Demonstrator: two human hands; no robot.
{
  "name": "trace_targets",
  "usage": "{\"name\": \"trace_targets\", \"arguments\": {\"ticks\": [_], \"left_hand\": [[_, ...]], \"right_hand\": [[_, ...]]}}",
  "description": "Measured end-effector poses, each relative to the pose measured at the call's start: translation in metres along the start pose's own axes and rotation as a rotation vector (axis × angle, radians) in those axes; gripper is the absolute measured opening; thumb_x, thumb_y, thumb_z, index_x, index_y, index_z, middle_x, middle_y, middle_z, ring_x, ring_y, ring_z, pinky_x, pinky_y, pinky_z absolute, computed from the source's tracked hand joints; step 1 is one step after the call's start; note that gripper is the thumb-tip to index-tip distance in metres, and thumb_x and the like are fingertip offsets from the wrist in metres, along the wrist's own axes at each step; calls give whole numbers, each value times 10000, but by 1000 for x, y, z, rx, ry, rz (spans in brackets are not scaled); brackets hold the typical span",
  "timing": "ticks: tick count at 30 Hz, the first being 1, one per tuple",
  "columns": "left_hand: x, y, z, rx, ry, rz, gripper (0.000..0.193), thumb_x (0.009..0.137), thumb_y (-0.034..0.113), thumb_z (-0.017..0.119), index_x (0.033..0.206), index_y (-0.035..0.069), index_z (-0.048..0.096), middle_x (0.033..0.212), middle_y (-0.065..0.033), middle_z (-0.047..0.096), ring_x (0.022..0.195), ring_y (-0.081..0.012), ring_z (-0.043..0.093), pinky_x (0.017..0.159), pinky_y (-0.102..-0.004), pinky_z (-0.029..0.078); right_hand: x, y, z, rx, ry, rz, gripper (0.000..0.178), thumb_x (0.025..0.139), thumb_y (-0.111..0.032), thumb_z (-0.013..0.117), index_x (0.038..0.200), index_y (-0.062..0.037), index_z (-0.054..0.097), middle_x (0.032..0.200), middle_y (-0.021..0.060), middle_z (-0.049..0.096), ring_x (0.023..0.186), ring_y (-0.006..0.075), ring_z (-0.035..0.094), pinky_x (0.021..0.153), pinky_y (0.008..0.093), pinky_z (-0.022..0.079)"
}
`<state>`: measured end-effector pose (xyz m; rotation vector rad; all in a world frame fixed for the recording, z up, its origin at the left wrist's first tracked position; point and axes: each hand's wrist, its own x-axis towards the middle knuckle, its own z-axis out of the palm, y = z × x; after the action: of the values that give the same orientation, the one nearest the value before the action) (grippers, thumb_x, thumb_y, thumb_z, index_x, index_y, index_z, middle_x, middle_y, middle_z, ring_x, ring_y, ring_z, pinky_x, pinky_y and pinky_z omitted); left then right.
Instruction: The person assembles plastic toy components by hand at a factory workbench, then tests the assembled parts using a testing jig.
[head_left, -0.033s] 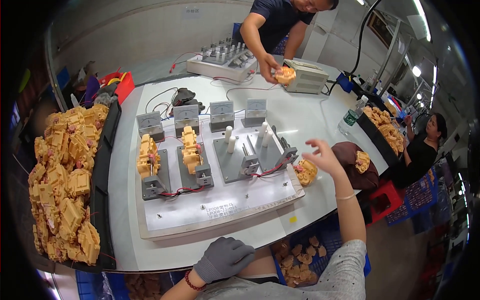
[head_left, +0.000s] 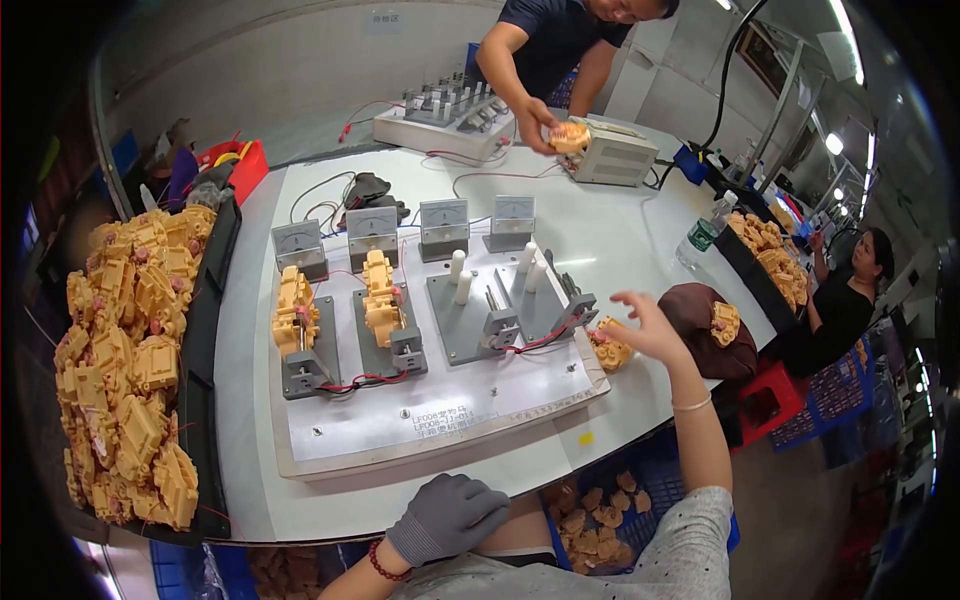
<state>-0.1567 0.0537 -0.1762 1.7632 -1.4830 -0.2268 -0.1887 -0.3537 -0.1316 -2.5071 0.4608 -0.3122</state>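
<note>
My left hand (head_left: pixel 453 519), in a grey glove, rests over my leg by the table's front edge, fingers loosely laid down, holding nothing. My bare right hand (head_left: pixel 648 328) is raised at the right end of the test fixture (head_left: pixel 380 428), fingers apart and empty. Just left of it, a yellow plastic gearbox (head_left: pixel 606 345) lies on the table, partly covered by the fingers. Two similar gearboxes, one (head_left: pixel 296 312) at the far left and another (head_left: pixel 382 300) beside it, are seated on the fixture's left stations. The two right stations show bare white posts (head_left: pixel 462 288).
Gauges (head_left: pixel 443 220) line the fixture's back. A black bin heaped with gearboxes (head_left: pixel 140 370) stands left. Across the table, a person's hand (head_left: pixel 535 124) holds a gearbox (head_left: pixel 570 138) beside a beige instrument (head_left: pixel 617 155). A bottle (head_left: pixel 705 232) and dark red cloth (head_left: pixel 690 325) are at right.
My right hand has shifted slightly right and down, its fingers over the loose gearbox's edge. The other person's hand and gearbox have risen slightly. My left hand stays put.
</note>
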Motion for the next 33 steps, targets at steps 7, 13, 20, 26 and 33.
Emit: {"name": "trace_targets", "arguments": {"ticks": [7, 13, 20, 26, 33], "left_hand": [[6, -1, 4, -6, -18, -17, 107, 807, 213, 656, 880, 136, 672, 749, -38, 645, 665, -242, 597, 618, -349, 458], [5, -1, 5, 6, 4, 0, 109, 810, 224, 657, 874, 137, 671, 755, -37, 647, 667, -239, 598, 618, -345, 457], [7, 0, 2, -21, -23, -37, 116, 807, 220, 667, 883, 132, 675, 756, -39, 648, 665, -240, 597, 619, -341, 454], [3, 5, -6, -444, 28, -227, 349, 819, 201, 678, 1135, 97, 572, 843, -66, 632, 731, -207, 622, 705, -323, 496], [-2, 24, 6, -715, 87, -487, 710, 788, 149, 737, 1353, 42, 321, 1133, -120, 578, 1014, -196, 591, 869, -312, 485]], "right_hand": [[-40, 10, 15, -181, -34, -5, 750, 650, -381, 761, 1263, -36, 501, 1143, 246, 530, 1094, 391, 487, 956, 417, 410], [-44, 4, 21, -151, 75, -1, 756, 622, -337, 770, 1244, -8, 495, 1155, 242, 538, 1052, 374, 536, 924, 413, 439], [-70, -7, 5, 466, 395, 30, 935, 555, -202, 828, 1336, -2, 354, 1183, 161, 522, 1075, 265, 545, 932, 376, 444], [-129, -107, -2, 239, 112, -526, 957, 572, -187, 826, 1374, -80, 316, 1273, 173, 473, 1091, 289, 539, 913, 371, 452], [-135, -158, 60, 61, -154, -826, 648, 645, -279, 769, 1240, -169, 539, 1330, 177, 462, 1077, 348, 522, 869, 410, 461]]}}
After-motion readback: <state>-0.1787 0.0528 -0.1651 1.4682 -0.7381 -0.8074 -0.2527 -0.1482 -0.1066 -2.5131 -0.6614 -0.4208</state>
